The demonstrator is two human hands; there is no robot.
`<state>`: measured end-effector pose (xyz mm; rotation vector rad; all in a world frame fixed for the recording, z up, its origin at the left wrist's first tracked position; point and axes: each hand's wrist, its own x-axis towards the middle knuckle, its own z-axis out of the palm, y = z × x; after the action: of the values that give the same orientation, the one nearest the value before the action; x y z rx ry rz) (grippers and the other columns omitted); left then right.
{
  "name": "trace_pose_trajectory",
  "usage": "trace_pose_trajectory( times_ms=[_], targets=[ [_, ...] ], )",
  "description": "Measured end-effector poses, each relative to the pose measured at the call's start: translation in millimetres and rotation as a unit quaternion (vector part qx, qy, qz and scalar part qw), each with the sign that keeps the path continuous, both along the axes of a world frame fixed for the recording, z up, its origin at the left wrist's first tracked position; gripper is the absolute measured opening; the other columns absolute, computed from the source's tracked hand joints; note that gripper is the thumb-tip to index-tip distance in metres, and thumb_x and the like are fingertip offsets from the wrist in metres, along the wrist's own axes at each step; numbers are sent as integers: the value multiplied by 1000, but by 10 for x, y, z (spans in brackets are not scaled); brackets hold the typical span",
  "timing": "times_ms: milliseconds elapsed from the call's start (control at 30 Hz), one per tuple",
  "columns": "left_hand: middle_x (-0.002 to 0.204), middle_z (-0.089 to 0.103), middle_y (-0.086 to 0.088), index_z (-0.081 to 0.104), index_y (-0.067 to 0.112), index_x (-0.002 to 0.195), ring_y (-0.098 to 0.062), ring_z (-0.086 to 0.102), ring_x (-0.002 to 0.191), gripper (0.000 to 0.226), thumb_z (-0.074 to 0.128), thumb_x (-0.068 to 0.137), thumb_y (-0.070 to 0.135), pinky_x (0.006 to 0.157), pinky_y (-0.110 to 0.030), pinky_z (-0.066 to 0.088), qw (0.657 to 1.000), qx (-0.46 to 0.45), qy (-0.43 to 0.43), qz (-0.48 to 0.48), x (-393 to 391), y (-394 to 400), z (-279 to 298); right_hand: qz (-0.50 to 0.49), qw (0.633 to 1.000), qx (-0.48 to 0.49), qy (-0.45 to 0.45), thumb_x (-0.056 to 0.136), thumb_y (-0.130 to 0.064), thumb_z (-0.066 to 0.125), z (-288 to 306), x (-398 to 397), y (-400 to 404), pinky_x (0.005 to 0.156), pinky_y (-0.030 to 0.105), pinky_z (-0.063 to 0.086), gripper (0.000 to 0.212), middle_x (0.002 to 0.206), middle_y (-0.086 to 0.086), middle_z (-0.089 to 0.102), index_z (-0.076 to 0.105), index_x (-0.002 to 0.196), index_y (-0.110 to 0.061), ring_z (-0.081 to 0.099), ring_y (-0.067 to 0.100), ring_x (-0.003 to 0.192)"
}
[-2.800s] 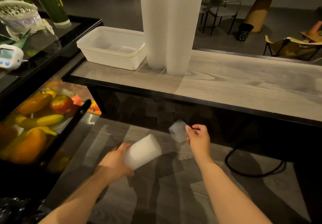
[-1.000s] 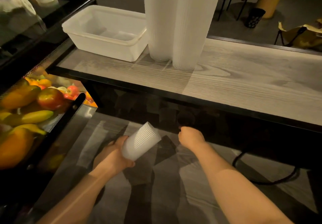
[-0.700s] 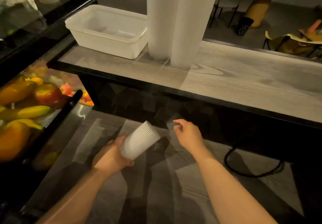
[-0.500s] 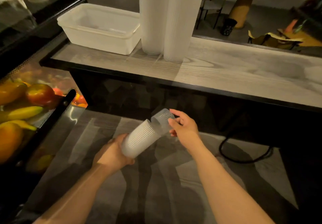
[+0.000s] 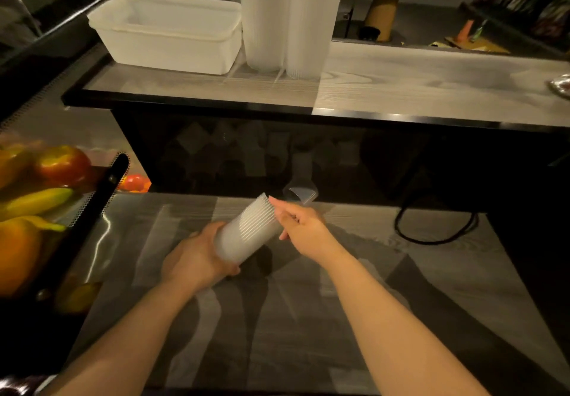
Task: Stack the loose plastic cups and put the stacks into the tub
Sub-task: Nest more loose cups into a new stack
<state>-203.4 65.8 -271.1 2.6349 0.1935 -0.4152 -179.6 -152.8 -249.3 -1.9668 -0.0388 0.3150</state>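
My left hand [image 5: 197,260] grips a short stack of ribbed translucent cups [image 5: 246,232], tilted with its open end up and to the right. My right hand [image 5: 303,226] is at that open end, fingers relaxed, fingertips touching the rim. One loose cup [image 5: 300,192] lies on the lower wooden surface just behind my right hand, under the counter's edge. The white tub [image 5: 166,31] stands on the upper counter at the left. Beside it rise two tall cup stacks [image 5: 265,16] [image 5: 311,19], their tops out of frame.
The upper counter [image 5: 431,84] has a black front edge overhanging the lower surface. A fruit display [image 5: 34,198] with a black perforated rail is on the left. A black cable [image 5: 431,235] loops at the right. A foil-like object [image 5: 561,85] sits at the counter's right edge.
My right hand reached under the counter, picked up a loose cup and slid it onto the stack in my left hand, then released its pinch. The left hand stayed put.
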Motion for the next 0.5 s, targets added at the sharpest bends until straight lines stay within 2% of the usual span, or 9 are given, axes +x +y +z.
trace_pose_trajectory(
  times_ms=[100, 133, 200, 267, 333, 367, 433, 500],
  targets=[
    [134, 55, -2, 30, 42, 144, -28, 57, 115, 106, 87, 56, 53, 92, -47, 51, 1000, -1, 0, 13, 21, 127, -41, -145, 983, -57, -98, 97, -33, 53, -232, 271, -56, 85, 37, 53, 24, 104, -8, 53, 69, 112, -23, 61, 17, 82],
    [133, 55, -3, 30, 42, 144, -28, 57, 114, 105, 87, 56, 51, 92, -46, 51, 1000, -8, -2, 17, 31, 168, -48, -201, 967, -100, -122, 95, -29, 57, -331, 379, -114, 89, 39, 51, 21, 110, -2, 53, 67, 111, -19, 61, 23, 91],
    [130, 57, -3, 31, 43, 142, -28, 59, 111, 103, 87, 56, 50, 89, -43, 52, 1000, -13, -6, 14, 58, 251, -60, -268, 938, -202, -89, 93, -32, 59, -448, 563, -246, 90, 37, 47, 34, 129, 9, 48, 56, 123, -16, 58, 32, 107],
    [129, 59, 0, 32, 43, 141, -25, 59, 110, 101, 86, 56, 51, 86, -38, 51, 1000, -3, -12, 6, 80, 320, -63, -272, 924, -269, -7, 93, -42, 57, -492, 728, -361, 87, 41, 48, 53, 141, 14, 41, 43, 135, -13, 56, 36, 115],
    [130, 59, 2, 31, 43, 141, -25, 59, 111, 101, 85, 56, 52, 87, -38, 51, 1000, 8, -19, 4, 107, 369, -60, -242, 924, -294, 49, 93, -48, 56, -563, 911, -442, 89, 41, 49, 61, 137, 16, 48, 43, 136, -7, 56, 36, 117],
    [129, 59, 1, 31, 44, 140, -25, 59, 111, 100, 84, 56, 53, 87, -37, 51, 1000, 9, -22, 6, 121, 385, -58, -231, 930, -280, 65, 91, -51, 57, -598, 989, -462, 89, 41, 51, 62, 128, 15, 56, 47, 134, -6, 60, 34, 112],
    [127, 61, 1, 33, 44, 138, -26, 60, 108, 99, 84, 54, 53, 85, -37, 51, 1000, 5, -20, 7, 145, 415, -50, -234, 943, -224, 74, 89, -51, 60, -676, 1077, -461, 83, 43, 57, 56, 103, 10, 68, 56, 122, -7, 70, 26, 89],
    [124, 61, 2, 34, 44, 138, -25, 61, 107, 97, 85, 55, 52, 85, -35, 51, 1000, 2, -16, 2, 164, 423, -25, -231, 954, -182, 54, 89, -46, 63, -687, 1084, -427, 71, 39, 59, 41, 86, 6, 70, 62, 105, -8, 69, 17, 65]
  ],
)
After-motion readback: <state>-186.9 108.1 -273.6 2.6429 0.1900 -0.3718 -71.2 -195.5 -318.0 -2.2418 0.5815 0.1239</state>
